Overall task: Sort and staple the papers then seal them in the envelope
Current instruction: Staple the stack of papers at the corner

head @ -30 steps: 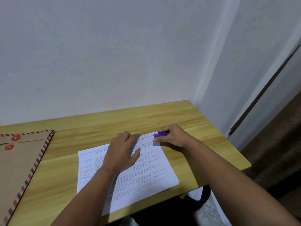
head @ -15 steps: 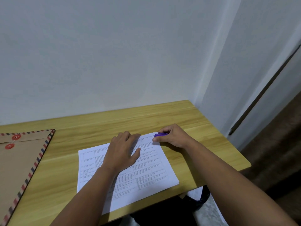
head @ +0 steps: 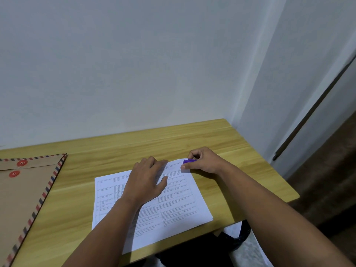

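Note:
A stack of printed white papers [head: 173,211] lies on the wooden table [head: 81,199] in front of me. My left hand [head: 147,180] rests flat on the upper middle of the stack, fingers spread. My right hand [head: 203,160] grips a small purple stapler [head: 188,161] at the stack's far right corner, and that corner lifts slightly off the table. A brown envelope [head: 25,193] with a red-and-blue striped border and two red string buttons lies at the left edge of the table.
A white wall runs along the table's far edge and a corner stands to the right. The table's right and front edges are close to the papers. A dark bag or chair part [head: 237,239] shows below the front edge.
My right hand has lifted slightly with the purple stapler, raising the far right corner of the papers. My left hand stays flat on the stack.

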Motion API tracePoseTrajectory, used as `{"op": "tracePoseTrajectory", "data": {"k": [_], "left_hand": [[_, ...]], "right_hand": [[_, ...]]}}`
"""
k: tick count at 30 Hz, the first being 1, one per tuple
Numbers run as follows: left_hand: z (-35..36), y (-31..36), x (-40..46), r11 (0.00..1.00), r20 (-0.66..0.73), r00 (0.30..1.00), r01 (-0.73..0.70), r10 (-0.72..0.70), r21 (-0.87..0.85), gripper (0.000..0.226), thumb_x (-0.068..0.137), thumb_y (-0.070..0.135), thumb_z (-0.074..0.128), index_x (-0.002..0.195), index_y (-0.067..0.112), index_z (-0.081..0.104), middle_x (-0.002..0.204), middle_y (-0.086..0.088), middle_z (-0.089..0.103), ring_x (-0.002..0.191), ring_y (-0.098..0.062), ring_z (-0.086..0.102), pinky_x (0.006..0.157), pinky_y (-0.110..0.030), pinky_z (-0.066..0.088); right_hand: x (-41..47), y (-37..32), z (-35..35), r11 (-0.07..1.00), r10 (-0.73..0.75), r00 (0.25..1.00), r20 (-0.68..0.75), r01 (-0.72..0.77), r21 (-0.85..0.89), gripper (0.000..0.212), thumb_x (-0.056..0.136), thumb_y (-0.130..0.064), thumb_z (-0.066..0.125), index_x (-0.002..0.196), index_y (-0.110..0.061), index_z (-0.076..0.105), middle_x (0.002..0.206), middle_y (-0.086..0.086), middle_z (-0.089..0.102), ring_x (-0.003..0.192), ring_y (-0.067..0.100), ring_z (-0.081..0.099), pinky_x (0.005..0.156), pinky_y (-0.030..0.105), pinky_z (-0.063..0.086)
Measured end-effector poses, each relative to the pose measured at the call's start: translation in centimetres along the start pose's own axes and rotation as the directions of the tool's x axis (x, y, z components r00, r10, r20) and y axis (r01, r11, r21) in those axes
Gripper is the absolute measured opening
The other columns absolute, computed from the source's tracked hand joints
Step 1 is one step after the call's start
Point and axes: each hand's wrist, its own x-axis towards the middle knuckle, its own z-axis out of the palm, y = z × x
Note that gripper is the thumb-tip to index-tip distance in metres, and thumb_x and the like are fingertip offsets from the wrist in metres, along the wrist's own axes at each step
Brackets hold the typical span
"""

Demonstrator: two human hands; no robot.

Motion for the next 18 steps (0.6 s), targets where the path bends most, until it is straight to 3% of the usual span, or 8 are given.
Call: {"op": "tracePoseTrajectory", "data": {"k": [4, 7, 9, 13, 18], "left_hand": [[0.2, -0.1, 0.0, 1.0, 0.016, 1.0, 0.022, -0.022, -0.003, 0.054, 0.085, 0.047, 0.062, 0.135, 0.025, 0.062, 0.093, 0.009, 0.048, 0.084, -0.018, 0.051, 0.072, -0.038, 0.044], [0.5, -0.3, 0.0, 0.999, 0.028, 0.999, 0.03, -0.031, 0.031, 0.055, 0.087, 0.049, 0.057, 0.136, 0.025, 0.061, 0.097, 0.007, 0.051, 0.088, -0.019, 0.051, 0.077, -0.04, 0.044], [0.7, -0.4, 0.0, 0.997, 0.041, 0.999, 0.031, -0.034, 0.065, 0.053, 0.087, 0.049, 0.055, 0.135, 0.026, 0.061, 0.1, 0.006, 0.051, 0.091, -0.021, 0.05, 0.08, -0.041, 0.043], [1.4, -0.1, 0.6, 0.991, 0.069, 0.998, -0.002, -0.008, 0.135, 0.051, 0.086, 0.049, 0.053, 0.131, 0.027, 0.064, 0.105, 0.003, 0.052, 0.093, -0.023, 0.049, 0.081, -0.041, 0.04], [1.9, 1.6, 2.1, 0.978, 0.16, 0.987, -0.028, -0.006, 0.208, 0.052, 0.091, 0.05, 0.041, 0.134, 0.029, 0.061, 0.117, 0.0, 0.053, 0.098, -0.027, 0.048, 0.086, -0.043, 0.039]], "right_hand": [[-0.5, -0.1, -1.1, 0.999, 0.019, 0.998, -0.055, -0.021, -0.039, 0.031, 0.067, -0.041, 0.097, 0.076, -0.017, 0.079, 0.07, -0.007, 0.066, 0.065, 0.006, 0.055, 0.067, 0.023, 0.043], [-1.5, 1.3, -2.5, 0.995, 0.044, 0.97, -0.24, -0.064, -0.073, 0.042, 0.064, -0.05, 0.096, 0.081, -0.015, 0.079, 0.075, -0.005, 0.072, 0.068, 0.007, 0.06, 0.068, 0.025, 0.048], [-2.4, 2.8, -3.4, 0.973, 0.044, 0.919, -0.391, -0.128, -0.193, 0.053, 0.061, -0.062, 0.092, 0.089, -0.019, 0.078, 0.086, -0.005, 0.075, 0.08, 0.012, 0.068, 0.074, 0.032, 0.054], [-4.5, 5.4, -4.5, 0.834, 0.001, 0.802, -0.597, -0.33, -0.442, 0.064, 0.071, -0.079, 0.074, 0.105, -0.025, 0.076, 0.097, -0.008, 0.059, 0.095, 0.018, 0.062, 0.072, 0.035, 0.049], [-6.1, 5.9, -4.5, 0.568, -0.037, 0.776, -0.63, -0.502, -0.652, 0.065, 0.087, -0.083, 0.047, 0.122, -0.032, 0.068, 0.124, 0.0, 0.06, 0.116, 0.024, 0.054, 0.093, 0.045, 0.041]]}}
